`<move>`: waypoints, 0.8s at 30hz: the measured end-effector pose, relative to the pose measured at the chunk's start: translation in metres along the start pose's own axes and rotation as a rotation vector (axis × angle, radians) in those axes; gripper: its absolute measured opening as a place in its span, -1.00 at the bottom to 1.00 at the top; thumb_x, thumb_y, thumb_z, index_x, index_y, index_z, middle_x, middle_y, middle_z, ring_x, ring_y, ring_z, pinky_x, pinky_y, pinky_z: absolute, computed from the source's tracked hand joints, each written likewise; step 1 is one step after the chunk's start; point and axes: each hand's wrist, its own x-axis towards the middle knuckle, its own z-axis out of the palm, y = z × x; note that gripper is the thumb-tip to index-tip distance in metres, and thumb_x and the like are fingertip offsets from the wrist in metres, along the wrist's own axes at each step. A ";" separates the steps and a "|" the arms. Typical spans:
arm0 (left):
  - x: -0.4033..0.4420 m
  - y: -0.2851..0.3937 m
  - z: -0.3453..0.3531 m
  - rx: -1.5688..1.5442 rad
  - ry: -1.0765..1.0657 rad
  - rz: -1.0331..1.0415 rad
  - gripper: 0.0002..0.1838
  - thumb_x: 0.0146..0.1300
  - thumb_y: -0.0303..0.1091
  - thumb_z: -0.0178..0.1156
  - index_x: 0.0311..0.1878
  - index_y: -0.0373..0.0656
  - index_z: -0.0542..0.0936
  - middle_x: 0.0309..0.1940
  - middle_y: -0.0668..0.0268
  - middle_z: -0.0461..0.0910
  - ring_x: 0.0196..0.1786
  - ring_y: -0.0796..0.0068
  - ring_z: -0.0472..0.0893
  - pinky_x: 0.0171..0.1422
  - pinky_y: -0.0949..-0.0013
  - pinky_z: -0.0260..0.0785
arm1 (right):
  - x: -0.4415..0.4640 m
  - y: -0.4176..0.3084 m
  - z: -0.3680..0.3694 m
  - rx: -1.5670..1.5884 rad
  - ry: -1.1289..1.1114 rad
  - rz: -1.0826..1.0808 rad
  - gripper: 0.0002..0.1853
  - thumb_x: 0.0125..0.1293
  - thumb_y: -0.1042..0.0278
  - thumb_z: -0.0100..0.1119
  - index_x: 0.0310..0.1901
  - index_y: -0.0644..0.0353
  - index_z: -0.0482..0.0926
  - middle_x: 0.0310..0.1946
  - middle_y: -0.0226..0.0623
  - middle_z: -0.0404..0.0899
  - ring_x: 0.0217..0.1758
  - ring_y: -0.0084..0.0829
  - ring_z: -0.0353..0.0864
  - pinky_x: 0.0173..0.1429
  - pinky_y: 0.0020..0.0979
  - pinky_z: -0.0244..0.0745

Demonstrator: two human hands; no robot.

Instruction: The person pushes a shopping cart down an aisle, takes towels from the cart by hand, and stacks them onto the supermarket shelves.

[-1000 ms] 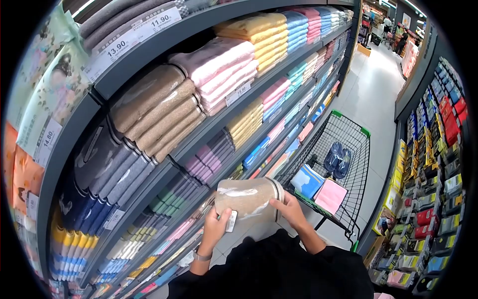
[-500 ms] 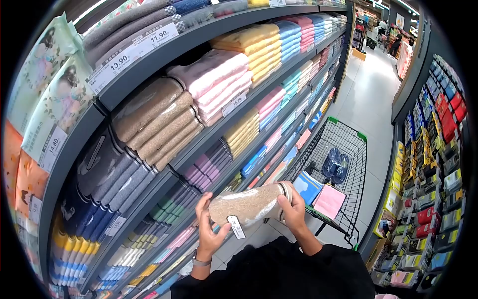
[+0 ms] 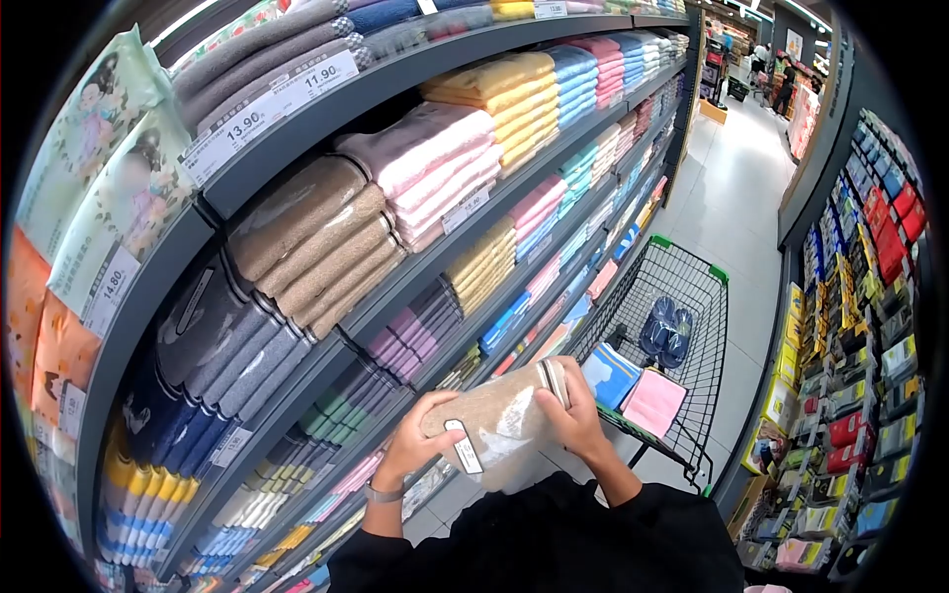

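Between both hands is a folded beige towel (image 3: 494,420) with a white pattern, dark stripes at its right end and a white paper tag (image 3: 465,453) at its left. My left hand (image 3: 420,435) grips the left end, thumb near the tag. The right end is held by my right hand (image 3: 573,415), thumb on top by the striped edge. The fingers under the towel are partly hidden. A stack of similar brown towels (image 3: 326,247) lies on the shelf to the left, beside a stack of pink towels (image 3: 435,158).
A black wire shopping cart (image 3: 712,326) stands ahead right, holding dark blue slippers (image 3: 665,331), a blue packaged item (image 3: 610,374) and a pink folded towel (image 3: 652,400). Towel shelves (image 3: 395,306) run along the left. Packaged goods hang on a rack (image 3: 850,395) at right. People are far down the aisle.
The towel has been tilted so that more of its patterned face shows. My left hand has shifted its hold, and its fingers now wrap closer round the left end.
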 end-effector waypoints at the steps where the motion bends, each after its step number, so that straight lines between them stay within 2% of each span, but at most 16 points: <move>1: -0.001 0.000 -0.001 0.034 0.012 -0.025 -0.41 0.08 -0.42 0.41 0.20 -0.24 0.45 -0.03 0.32 0.54 0.02 0.54 0.50 0.14 0.41 0.37 | 0.001 0.000 -0.004 -0.002 -0.031 0.020 -0.78 0.34 0.40 0.15 -0.08 0.37 0.49 -0.06 -0.26 0.43 0.00 -0.40 0.47 0.10 -0.43 0.35; 2: -0.001 0.000 -0.001 0.067 0.025 -0.052 -0.47 0.09 -0.42 0.41 0.14 -0.26 0.49 -0.08 0.34 0.56 -0.02 0.56 0.52 0.11 0.42 0.38 | 0.001 0.000 -0.008 -0.004 -0.063 0.041 -0.77 0.34 0.39 0.16 -0.08 0.37 0.49 -0.05 -0.26 0.43 0.00 -0.42 0.48 0.09 -0.44 0.37; 3: -0.002 0.004 0.002 0.058 0.096 -0.026 -0.59 0.12 -0.42 0.40 0.02 -0.27 0.53 -0.16 0.30 0.60 -0.10 0.47 0.58 0.04 0.41 0.42 | -0.002 0.008 -0.010 0.074 -0.035 0.088 -0.77 0.34 0.39 0.16 -0.07 0.36 0.49 -0.03 -0.26 0.44 -0.02 -0.44 0.49 0.06 -0.46 0.40; 5: -0.004 0.017 0.003 0.291 0.137 0.100 -0.57 0.05 -0.42 0.43 0.00 -0.27 0.54 -0.16 0.23 0.61 -0.11 0.36 0.61 0.01 0.38 0.44 | -0.009 0.037 -0.012 0.232 0.018 0.179 -0.76 0.35 0.38 0.16 -0.07 0.36 0.49 0.01 -0.28 0.45 -0.05 -0.48 0.53 0.01 -0.50 0.44; 6: -0.004 0.025 0.003 0.407 0.161 0.163 -0.57 0.02 -0.42 0.44 -0.02 -0.27 0.55 -0.17 0.19 0.61 -0.12 0.31 0.63 -0.01 0.37 0.46 | -0.012 0.045 -0.016 0.214 0.114 0.194 -0.79 0.39 0.36 0.11 -0.08 0.32 0.50 -0.03 -0.28 0.52 -0.12 -0.52 0.58 -0.04 -0.51 0.51; 8: -0.004 0.050 0.003 0.723 0.138 0.465 -0.61 0.00 -0.42 0.41 -0.07 -0.26 0.57 -0.17 0.15 0.60 -0.12 0.24 0.63 -0.04 0.33 0.48 | -0.021 0.049 -0.025 0.362 0.161 0.440 -0.75 0.46 0.25 0.00 -0.09 0.29 0.52 -0.10 -0.22 0.59 -0.15 -0.47 0.62 -0.02 -0.45 0.55; 10: -0.008 0.061 0.009 0.969 0.123 0.701 -0.66 0.00 -0.42 0.37 -0.11 -0.24 0.59 -0.16 0.14 0.60 -0.13 0.21 0.63 -0.05 0.31 0.49 | -0.030 0.048 -0.021 0.654 -0.034 0.683 -0.65 0.51 0.14 -0.13 -0.08 0.28 0.52 -0.09 -0.15 0.63 -0.12 -0.41 0.65 -0.02 -0.39 0.59; 11: -0.010 0.063 0.015 1.057 0.120 0.789 -0.69 0.01 -0.42 0.34 -0.13 -0.23 0.60 -0.16 0.15 0.60 -0.13 0.21 0.63 -0.05 0.30 0.50 | -0.036 0.051 -0.011 0.784 -0.164 0.764 -0.55 0.51 0.03 -0.20 -0.02 0.31 0.50 -0.03 -0.09 0.62 -0.06 -0.32 0.65 0.04 -0.28 0.59; 12: -0.011 0.063 0.022 1.146 0.115 0.881 -0.71 0.01 -0.42 0.31 -0.14 -0.22 0.61 -0.15 0.16 0.60 -0.13 0.22 0.63 -0.05 0.29 0.50 | -0.040 0.049 0.000 0.940 -0.280 0.833 -0.47 0.50 -0.05 -0.22 0.15 0.30 0.43 0.10 -0.06 0.56 0.12 -0.23 0.58 0.20 -0.16 0.50; 13: -0.013 0.060 0.029 1.147 0.066 0.933 -0.70 0.08 -0.44 0.23 -0.07 -0.20 0.58 -0.12 0.17 0.58 -0.10 0.25 0.62 0.00 0.31 0.48 | -0.043 0.049 0.018 1.150 -0.204 0.868 -0.42 0.49 -0.09 -0.23 0.23 0.27 0.38 0.18 -0.07 0.49 0.20 -0.20 0.52 0.27 -0.13 0.43; 14: -0.014 0.053 0.036 1.131 0.002 0.932 -0.67 0.08 -0.44 0.24 -0.03 -0.19 0.57 -0.11 0.16 0.57 -0.09 0.25 0.62 0.01 0.31 0.48 | -0.043 0.053 0.032 1.361 -0.123 0.893 -0.37 0.48 -0.13 -0.24 0.31 0.25 0.32 0.26 -0.07 0.43 0.28 -0.17 0.45 0.35 -0.10 0.36; 16: -0.017 0.031 0.049 1.098 -0.129 0.928 -0.61 0.09 -0.44 0.24 0.04 -0.18 0.54 -0.08 0.15 0.55 -0.06 0.26 0.61 0.03 0.32 0.47 | -0.039 0.056 0.037 1.583 -0.094 0.861 -0.34 0.46 -0.15 -0.22 0.37 0.22 0.25 0.37 -0.12 0.31 0.36 -0.15 0.35 0.42 -0.10 0.27; 17: -0.019 0.013 0.052 1.126 -0.200 0.908 -0.64 0.09 -0.33 0.31 -0.02 -0.15 0.58 -0.03 0.15 0.55 0.00 0.20 0.59 0.00 0.26 0.46 | -0.036 0.047 0.039 1.332 -0.010 0.939 -0.36 0.45 -0.14 -0.19 0.36 0.19 0.28 0.35 -0.14 0.34 0.34 -0.13 0.37 0.41 -0.07 0.27; 20: -0.033 0.008 0.063 0.990 -0.224 0.667 -0.62 0.11 -0.22 0.34 -0.01 -0.12 0.58 0.01 0.17 0.52 0.07 0.17 0.55 0.10 0.20 0.41 | -0.040 0.057 0.040 1.457 0.019 0.881 -0.36 0.45 -0.14 -0.18 0.36 0.19 0.28 0.35 -0.14 0.34 0.34 -0.13 0.37 0.41 -0.07 0.28; 21: -0.035 0.008 0.061 0.960 -0.226 0.590 -0.53 0.08 -0.10 0.38 0.02 -0.11 0.58 0.08 0.19 0.49 0.16 0.13 0.49 0.21 0.13 0.32 | -0.041 0.060 0.040 1.484 0.018 0.865 -0.36 0.45 -0.14 -0.18 0.36 0.18 0.28 0.35 -0.14 0.34 0.34 -0.13 0.37 0.41 -0.07 0.28; 24: -0.036 0.019 0.055 0.903 -0.048 0.431 -0.45 0.10 -0.09 0.37 0.12 -0.15 0.52 0.14 0.09 0.44 0.23 0.05 0.42 0.28 0.09 0.26 | -0.045 0.065 0.043 1.512 0.016 0.860 -0.36 0.45 -0.14 -0.18 0.36 0.18 0.28 0.34 -0.14 0.34 0.34 -0.13 0.37 0.41 -0.07 0.28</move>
